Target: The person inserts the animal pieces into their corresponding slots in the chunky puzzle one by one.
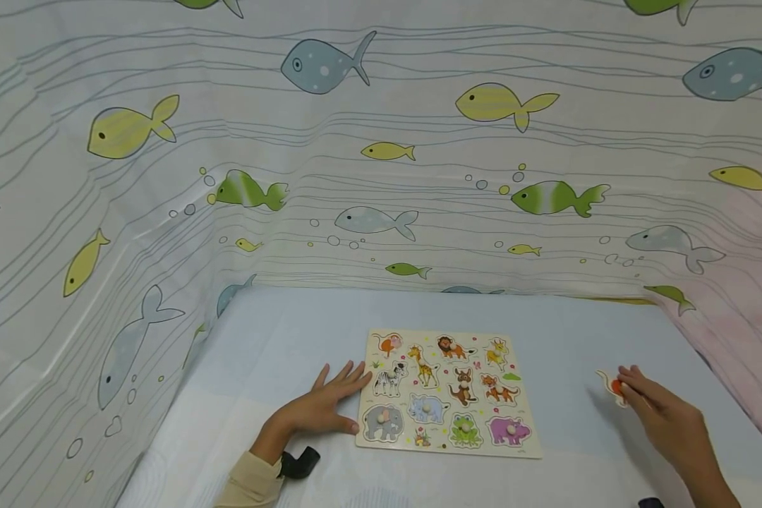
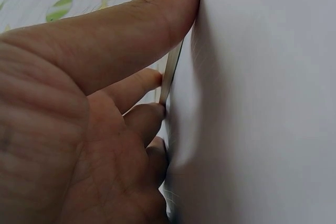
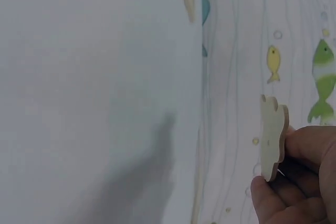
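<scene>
A wooden animal puzzle board (image 1: 532, 452) lies flat on the table. Along its left edge rests my left hand (image 1: 317, 409), fingers spread and fairly straight, touching the side. The left wrist view shows its thumb and fingertips against the board's thin edge (image 2: 171, 72). Off to the right of the board, my right hand (image 1: 667, 420) pinches a small orange monkey puzzle piece (image 1: 614, 388) with a pale curly tail, raised above the table. In the right wrist view the piece's plain wooden back (image 3: 273, 140) faces the camera.
Knobbed elephant (image 1: 390, 427), rhino (image 1: 434, 409), frog (image 1: 473, 434) and hippo (image 1: 502, 427) pieces sit in the board's lower part. Several knobless animal pictures, such as the lion (image 1: 451, 347), appear above. Fish-patterned cloth (image 1: 419, 176) hangs behind the light tabletop (image 1: 279, 331).
</scene>
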A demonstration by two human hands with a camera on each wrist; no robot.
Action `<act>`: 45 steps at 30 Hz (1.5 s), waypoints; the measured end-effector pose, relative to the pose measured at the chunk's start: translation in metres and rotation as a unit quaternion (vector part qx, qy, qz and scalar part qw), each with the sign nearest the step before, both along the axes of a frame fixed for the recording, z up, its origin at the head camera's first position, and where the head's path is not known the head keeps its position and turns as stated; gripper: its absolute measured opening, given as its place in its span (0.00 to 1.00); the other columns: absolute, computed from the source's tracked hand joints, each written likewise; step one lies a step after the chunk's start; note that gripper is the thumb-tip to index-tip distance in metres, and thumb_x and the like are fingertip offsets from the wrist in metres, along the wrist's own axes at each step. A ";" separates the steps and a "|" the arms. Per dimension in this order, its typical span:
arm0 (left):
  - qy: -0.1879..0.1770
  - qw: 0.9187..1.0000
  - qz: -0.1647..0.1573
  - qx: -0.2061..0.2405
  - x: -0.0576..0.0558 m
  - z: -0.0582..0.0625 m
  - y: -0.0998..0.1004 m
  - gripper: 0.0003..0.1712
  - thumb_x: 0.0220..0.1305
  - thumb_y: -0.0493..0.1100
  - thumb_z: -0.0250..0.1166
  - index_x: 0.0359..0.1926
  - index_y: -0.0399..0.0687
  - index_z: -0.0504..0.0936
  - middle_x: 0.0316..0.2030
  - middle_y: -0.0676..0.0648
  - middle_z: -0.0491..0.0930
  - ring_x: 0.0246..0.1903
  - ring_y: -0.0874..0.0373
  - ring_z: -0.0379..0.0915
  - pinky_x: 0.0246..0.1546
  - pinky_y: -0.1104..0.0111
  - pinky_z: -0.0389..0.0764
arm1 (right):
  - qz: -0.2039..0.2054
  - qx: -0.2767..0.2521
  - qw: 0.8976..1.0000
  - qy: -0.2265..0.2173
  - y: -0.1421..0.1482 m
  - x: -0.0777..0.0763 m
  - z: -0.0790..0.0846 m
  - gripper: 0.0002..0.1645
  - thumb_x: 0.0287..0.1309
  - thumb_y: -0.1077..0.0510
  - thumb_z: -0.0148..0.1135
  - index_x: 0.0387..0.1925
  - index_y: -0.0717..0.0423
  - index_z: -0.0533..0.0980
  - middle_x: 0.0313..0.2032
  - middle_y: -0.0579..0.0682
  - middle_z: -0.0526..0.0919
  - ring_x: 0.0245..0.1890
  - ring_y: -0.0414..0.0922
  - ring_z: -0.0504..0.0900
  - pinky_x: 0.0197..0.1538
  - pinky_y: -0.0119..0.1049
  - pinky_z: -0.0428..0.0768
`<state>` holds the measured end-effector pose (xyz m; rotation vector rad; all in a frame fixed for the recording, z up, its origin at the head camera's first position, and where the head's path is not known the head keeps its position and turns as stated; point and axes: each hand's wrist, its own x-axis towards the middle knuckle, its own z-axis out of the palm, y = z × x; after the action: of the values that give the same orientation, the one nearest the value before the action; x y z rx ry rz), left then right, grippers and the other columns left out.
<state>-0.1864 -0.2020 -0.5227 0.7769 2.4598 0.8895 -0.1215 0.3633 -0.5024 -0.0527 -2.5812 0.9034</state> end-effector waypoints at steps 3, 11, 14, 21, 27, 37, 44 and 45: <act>0.000 1.000 0.001 0.000 0.000 0.000 0.000 0.57 0.54 0.53 0.74 0.79 0.53 0.53 0.80 0.46 0.40 0.80 0.45 0.28 0.74 0.41 0.18 | 0.029 0.022 0.999 0.019 -0.024 -0.016 0.008 0.21 0.67 0.55 0.63 0.58 0.61 0.80 0.60 0.40 0.78 0.53 0.03 0.58 0.46 0.00 0.61; -0.005 1.000 0.004 0.002 0.000 0.001 0.001 0.57 0.54 0.53 0.73 0.79 0.53 0.53 0.80 0.46 0.40 0.80 0.45 0.27 0.74 0.41 0.18 | 0.113 0.029 0.992 0.056 -0.081 -0.052 0.019 0.19 0.62 0.63 0.66 0.54 0.62 0.82 0.56 0.62 0.83 0.60 0.10 0.60 0.53 0.02 0.59; -0.007 1.000 0.005 0.004 0.001 0.002 0.001 0.57 0.54 0.53 0.73 0.79 0.53 0.53 0.80 0.45 0.40 0.80 0.45 0.28 0.74 0.41 0.18 | 0.138 0.025 0.988 0.059 -0.097 -0.062 0.022 0.19 0.60 0.65 0.67 0.54 0.62 0.82 0.57 0.60 0.83 0.66 0.28 0.71 0.54 0.04 0.60; -0.003 1.000 0.004 0.001 0.002 0.004 0.001 0.56 0.54 0.53 0.73 0.79 0.52 0.53 0.80 0.45 0.41 0.80 0.45 0.28 0.74 0.41 0.18 | 0.177 0.029 0.981 0.070 -0.128 -0.082 0.027 0.19 0.57 0.67 0.68 0.52 0.61 0.83 0.55 0.59 0.85 0.58 0.59 0.80 0.55 0.05 0.62; -0.003 1.000 0.007 0.000 0.002 0.005 0.001 0.56 0.53 0.53 0.74 0.79 0.52 0.53 0.80 0.46 0.41 0.80 0.45 0.28 0.74 0.41 0.18 | 0.206 0.038 0.974 0.081 -0.148 -0.096 0.029 0.18 0.56 0.66 0.69 0.50 0.61 0.84 0.53 0.59 0.86 0.57 0.57 0.83 0.55 0.26 0.79; -0.002 1.000 0.002 0.005 0.002 0.003 0.001 0.56 0.54 0.53 0.73 0.79 0.51 0.53 0.80 0.46 0.41 0.80 0.44 0.28 0.74 0.41 0.18 | 0.259 0.005 0.963 0.072 -0.179 -0.112 0.030 0.16 0.57 0.64 0.69 0.48 0.61 0.85 0.52 0.57 0.86 0.57 0.55 0.83 0.49 0.45 0.86; -0.003 1.000 -0.004 0.009 0.001 0.003 0.001 0.56 0.55 0.53 0.73 0.79 0.51 0.53 0.80 0.46 0.41 0.80 0.44 0.27 0.73 0.41 0.18 | 0.291 -0.017 0.956 0.040 -0.201 -0.120 0.031 0.15 0.61 0.60 0.67 0.49 0.58 0.85 0.53 0.56 0.86 0.58 0.53 0.83 0.50 0.43 0.86; -0.004 1.000 -0.004 0.009 0.001 0.003 0.001 0.56 0.54 0.53 0.73 0.79 0.51 0.53 0.80 0.46 0.41 0.80 0.44 0.28 0.74 0.41 0.18 | 0.297 -0.020 0.954 0.039 -0.205 -0.121 0.031 0.15 0.61 0.60 0.67 0.49 0.58 0.85 0.53 0.56 0.86 0.58 0.53 0.83 0.50 0.43 0.86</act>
<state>-0.1854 -0.2014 -0.5201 0.7869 2.4437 0.9109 -0.2429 0.1586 -0.4714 0.7682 -2.5340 1.1237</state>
